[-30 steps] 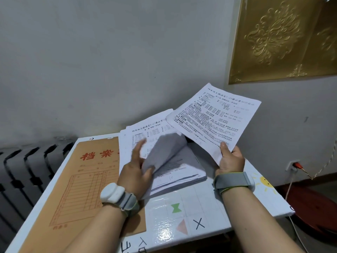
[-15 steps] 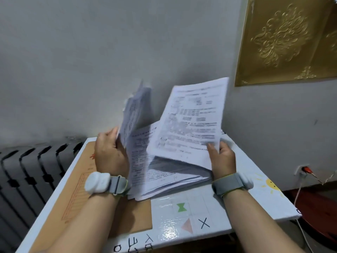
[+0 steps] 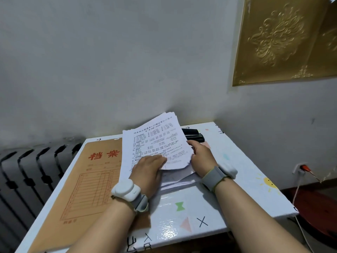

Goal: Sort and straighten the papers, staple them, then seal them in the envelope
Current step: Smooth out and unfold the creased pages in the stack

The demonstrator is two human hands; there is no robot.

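My left hand (image 3: 147, 168) lies flat, fingers spread, pressing on the lower part of the papers (image 3: 155, 143) at frame centre. My right hand (image 3: 200, 157) grips the stack's right edge, thumb on the printed top sheet, fingers tucked behind and out of sight; the top sheets curl up under it. Edges of the stack are uneven, with lower sheets poking out toward the bottom right beneath both hands. Each wrist carries a white tracker on a grey band.

The stack's left edge overlaps the brown envelope (image 3: 87, 179), which lies flat on the left half of the table (image 3: 246, 194), red characters and a printed grid facing up. A black stapler (image 3: 194, 137) sits just behind the papers, right of centre, partly hidden by the top sheet's corner. The white tabletop shows coloured shapes and a sun drawing at the right.

A dark radiator (image 3: 32, 172) stands at the left edge. A gold embossed panel (image 3: 284, 39) hangs upper right. A wall socket with a red plug (image 3: 303, 168) sits at right.
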